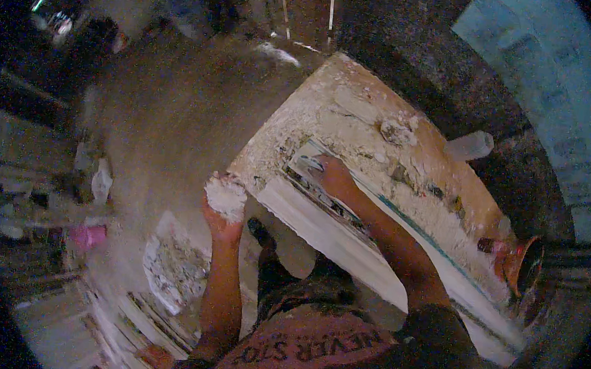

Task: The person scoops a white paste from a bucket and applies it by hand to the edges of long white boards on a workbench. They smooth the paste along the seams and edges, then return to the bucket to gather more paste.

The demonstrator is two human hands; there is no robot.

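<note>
A lump of wet-looking white paste, like plaster, (226, 197) sits in my left hand (221, 224), held beyond the near left end of the workbench. The fingers beneath the lump are mostly hidden. My right hand (333, 176) grips the far end of a long, narrow tool (305, 163), smeared white and dark. This tool lies along a long white strip (320, 227) on the bench (356, 75); my forearm covers part of it. Its exact kind is too blurred to tell. Crumbly, pale residue (356, 123) covers the bench beside my right hand.
A translucent white container (470, 146) rests at the bench's far edge. An orange bucket (527, 269) lies tilted near the right end. White rubble (176, 265) is heaped on the floor at left, with a pink object (88, 236) farther left.
</note>
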